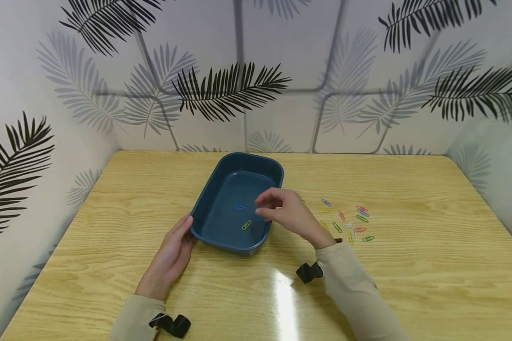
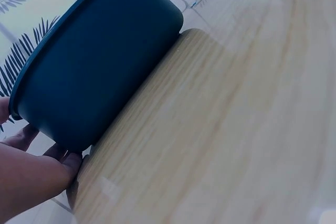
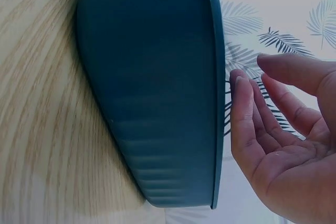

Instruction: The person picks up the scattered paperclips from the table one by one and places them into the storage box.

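A dark blue plastic bin [image 1: 222, 201] stands on the table, turned at an angle. Inside it lie a blue paper clip [image 1: 240, 207] and a yellow paper clip [image 1: 246, 225]. My left hand [image 1: 170, 253] holds the bin's near left corner, thumb at the rim and fingers against the outer wall in the left wrist view. Over the bin's right side hovers my right hand [image 1: 288, 213]. In the right wrist view its thumb and fingertips are apart beside the rim, and nothing shows between them.
Several coloured paper clips [image 1: 349, 226] lie scattered on the wooden table [image 1: 431, 227], right of the bin and partly beyond my right forearm. A wall [image 1: 273, 123] with a leaf print rises behind the table's far edge.
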### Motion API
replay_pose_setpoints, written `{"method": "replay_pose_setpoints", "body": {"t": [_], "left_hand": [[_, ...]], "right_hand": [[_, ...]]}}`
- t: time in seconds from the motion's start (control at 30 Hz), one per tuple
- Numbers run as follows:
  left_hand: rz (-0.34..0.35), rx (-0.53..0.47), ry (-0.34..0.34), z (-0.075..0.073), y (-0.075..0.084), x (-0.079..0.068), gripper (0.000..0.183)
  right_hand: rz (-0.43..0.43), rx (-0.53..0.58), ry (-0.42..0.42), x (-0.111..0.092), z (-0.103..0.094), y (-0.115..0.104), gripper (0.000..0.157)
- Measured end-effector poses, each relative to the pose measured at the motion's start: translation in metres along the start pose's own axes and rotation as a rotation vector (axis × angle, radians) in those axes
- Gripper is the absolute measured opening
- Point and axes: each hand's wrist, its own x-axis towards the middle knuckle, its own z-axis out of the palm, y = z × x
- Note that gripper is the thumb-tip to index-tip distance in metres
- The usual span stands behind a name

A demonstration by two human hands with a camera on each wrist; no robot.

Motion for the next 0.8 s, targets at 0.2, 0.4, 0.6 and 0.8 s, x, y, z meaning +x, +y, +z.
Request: {"method": "replay_pose_setpoints", "body": {"t": [0.2, 0.4, 0.6, 0.8], "left_hand": [[0.007, 0.013, 0.004, 0.0, 0.0, 0.001, 0.045], [0.009, 0.018, -0.001, 0.0, -0.001, 0.001, 0.046], [0.012, 0.02, -0.009, -0.002, -0.002, 0.001, 0.048], [0.002, -0.001, -0.014, -0.002, -0.001, 0.001, 0.047]], "right_hand": [[-0.02, -0.049, 0.016, -0.008, -0.011, 0.001, 0.02], [-0.022, -0.098, 0.034, -0.018, -0.028, 0.006, 0.019], [0.011, -0.174, 0.056, -0.03, -0.048, 0.01, 0.018], [0.027, -0.236, 0.057, -0.042, -0.069, 0.021, 0.02]]}}
